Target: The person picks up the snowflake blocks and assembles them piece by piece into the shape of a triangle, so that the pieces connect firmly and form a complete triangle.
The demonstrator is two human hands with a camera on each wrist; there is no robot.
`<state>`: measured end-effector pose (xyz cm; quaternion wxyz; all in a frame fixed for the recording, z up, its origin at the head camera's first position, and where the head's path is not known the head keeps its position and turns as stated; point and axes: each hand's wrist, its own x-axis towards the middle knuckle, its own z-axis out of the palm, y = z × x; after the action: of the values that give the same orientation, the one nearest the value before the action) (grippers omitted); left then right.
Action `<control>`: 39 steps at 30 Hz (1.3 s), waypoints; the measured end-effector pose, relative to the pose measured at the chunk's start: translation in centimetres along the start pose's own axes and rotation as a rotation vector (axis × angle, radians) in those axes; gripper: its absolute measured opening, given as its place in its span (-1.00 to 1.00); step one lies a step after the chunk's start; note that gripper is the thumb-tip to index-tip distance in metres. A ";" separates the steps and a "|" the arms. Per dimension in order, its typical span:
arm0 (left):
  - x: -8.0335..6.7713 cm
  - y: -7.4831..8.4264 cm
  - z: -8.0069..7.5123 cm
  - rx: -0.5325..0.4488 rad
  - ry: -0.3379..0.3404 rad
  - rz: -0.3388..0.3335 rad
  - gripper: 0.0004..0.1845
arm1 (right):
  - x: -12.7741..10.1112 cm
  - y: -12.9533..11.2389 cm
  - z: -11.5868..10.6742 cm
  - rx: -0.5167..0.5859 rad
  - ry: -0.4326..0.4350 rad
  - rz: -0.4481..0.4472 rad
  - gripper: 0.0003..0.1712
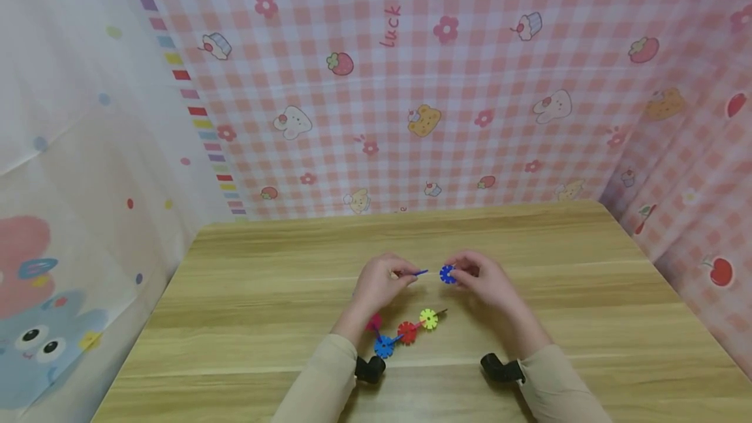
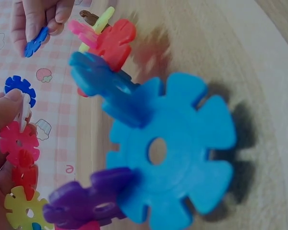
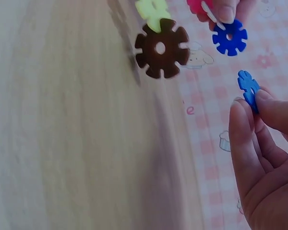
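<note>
In the head view my left hand [image 1: 380, 281] holds one end of a chain of notched plastic snowflake discs. Its thumb presses the white disc [image 2: 24, 114], which is slotted into a dark blue disc [image 2: 20, 88] at the tip. Pink [image 2: 20, 143], red [image 2: 25, 175] and yellow [image 2: 26, 208] discs follow below. Further along come a purple disc [image 2: 89, 201], a large-looking light blue disc [image 2: 192, 129] and a red disc [image 2: 116, 45], ending in a brown disc [image 3: 151, 55]. My right hand [image 1: 486, 279] pinches a separate blue disc [image 3: 248, 88] between thumb and finger, a short gap from the chain's tip.
The wooden table [image 1: 252, 318] spreads under both hands, with the chain's lower part over it. A pink checked cloth [image 1: 376, 90] hangs behind its far edge. Black wrist mounts [image 1: 502, 369] sit at both sleeves.
</note>
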<state>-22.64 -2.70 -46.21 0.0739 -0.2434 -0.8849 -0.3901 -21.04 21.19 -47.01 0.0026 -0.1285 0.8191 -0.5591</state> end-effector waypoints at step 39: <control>-0.2 0.2 -0.3 -0.029 0.071 0.017 -0.90 | 1.2 -0.2 2.9 0.124 0.082 0.025 -0.66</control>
<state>-22.35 -2.94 -45.94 0.1051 -0.2382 -0.8739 -0.4106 -21.73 18.24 -47.71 -0.0161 -0.0950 0.7838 -0.6135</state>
